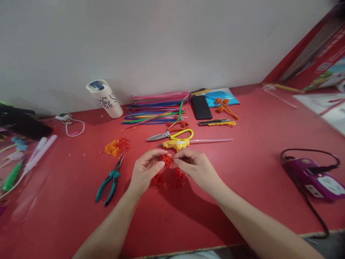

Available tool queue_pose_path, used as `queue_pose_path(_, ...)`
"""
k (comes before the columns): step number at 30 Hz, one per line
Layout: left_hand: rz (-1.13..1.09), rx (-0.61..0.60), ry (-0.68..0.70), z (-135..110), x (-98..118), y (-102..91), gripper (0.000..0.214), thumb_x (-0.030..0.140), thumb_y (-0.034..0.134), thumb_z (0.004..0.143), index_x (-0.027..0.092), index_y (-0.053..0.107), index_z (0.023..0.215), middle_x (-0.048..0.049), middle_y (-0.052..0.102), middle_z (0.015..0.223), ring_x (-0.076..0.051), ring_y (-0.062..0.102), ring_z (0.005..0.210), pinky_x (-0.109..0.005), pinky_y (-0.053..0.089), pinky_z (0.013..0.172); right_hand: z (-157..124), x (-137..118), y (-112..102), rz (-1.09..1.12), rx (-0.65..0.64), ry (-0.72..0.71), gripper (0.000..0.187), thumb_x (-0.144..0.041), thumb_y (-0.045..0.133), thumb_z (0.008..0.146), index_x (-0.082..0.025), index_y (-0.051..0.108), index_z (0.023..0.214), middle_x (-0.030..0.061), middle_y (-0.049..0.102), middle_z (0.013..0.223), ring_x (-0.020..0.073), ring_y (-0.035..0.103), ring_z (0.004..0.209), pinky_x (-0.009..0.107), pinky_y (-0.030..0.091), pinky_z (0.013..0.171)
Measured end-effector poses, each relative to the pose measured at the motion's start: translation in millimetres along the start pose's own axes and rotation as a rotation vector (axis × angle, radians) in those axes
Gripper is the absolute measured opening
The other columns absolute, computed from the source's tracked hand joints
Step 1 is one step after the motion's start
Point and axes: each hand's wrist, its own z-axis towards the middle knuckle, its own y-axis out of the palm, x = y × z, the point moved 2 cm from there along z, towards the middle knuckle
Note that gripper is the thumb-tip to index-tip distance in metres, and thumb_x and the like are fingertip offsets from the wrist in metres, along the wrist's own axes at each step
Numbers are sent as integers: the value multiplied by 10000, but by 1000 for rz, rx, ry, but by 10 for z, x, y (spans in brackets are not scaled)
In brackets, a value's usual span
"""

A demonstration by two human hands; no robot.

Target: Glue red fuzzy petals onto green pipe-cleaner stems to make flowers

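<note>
My left hand [147, 169] pinches a small red spiky cluster [167, 160] between thumb and fingers, just above the table. At its right edge, my right hand [194, 163] has thumb and fingertips pressed together; what they hold is too small to make out. Below the hands lie loose red clippings [179, 178]. A yellow glue gun [176, 144] with a pale glue stick lies right beyond the fingers, and scissors [182, 134] with yellow and orange handles rest behind it. To the left are teal-handled pliers [109, 183] and a pile of orange clippings [111, 148].
A bundle of coloured pipe cleaners [156, 108], a black phone [202, 107], a utility knife [217, 122] and an orange pipe-cleaner sprig [225, 107] lie along the back. A white tumbler [106, 99] stands at back left. A purple power strip [314, 178] with its cord sits at right.
</note>
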Motion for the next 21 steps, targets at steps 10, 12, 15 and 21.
queue_pose_path(10, -48, 34, -82, 17, -28, 40, 219, 233, 695, 722, 203, 700, 939, -61, 716, 958, -189, 653, 905, -294, 495, 833, 19, 104, 15, 97, -39, 79, 115, -281, 569, 709, -169, 565, 683, -52, 482, 574, 60, 362, 464, 204, 262, 433)
queue_pose_path(12, -55, 41, -85, 22, -31, 43, 220, 239, 700, 714, 202, 701, 931, -62, 715, 960, -193, 651, 909, -298, 491, 836, 21, 119, 18, 113, -39, 84, 115, -282, 571, 713, -170, 565, 689, -50, 493, 586, 58, 363, 463, 202, 259, 431)
queue_pose_path(15, -69, 40, -82, 28, -33, 46, 216, 240, 700, 713, 211, 700, 927, -53, 714, 957, -189, 647, 914, -293, 484, 837, 28, 129, 19, 113, -30, 75, 102, -271, 572, 709, -171, 568, 687, -48, 506, 599, 56, 366, 466, 202, 262, 432)
queue_pose_path(21, -62, 45, -98, 32, -18, 52, 213, 247, 699, 713, 203, 692, 921, -53, 705, 940, -181, 637, 897, -291, 480, 826, 36, 140, 20, 114, -23, 88, 109, -276, 570, 702, -170, 567, 681, -48, 502, 584, 54, 360, 457, 197, 258, 424)
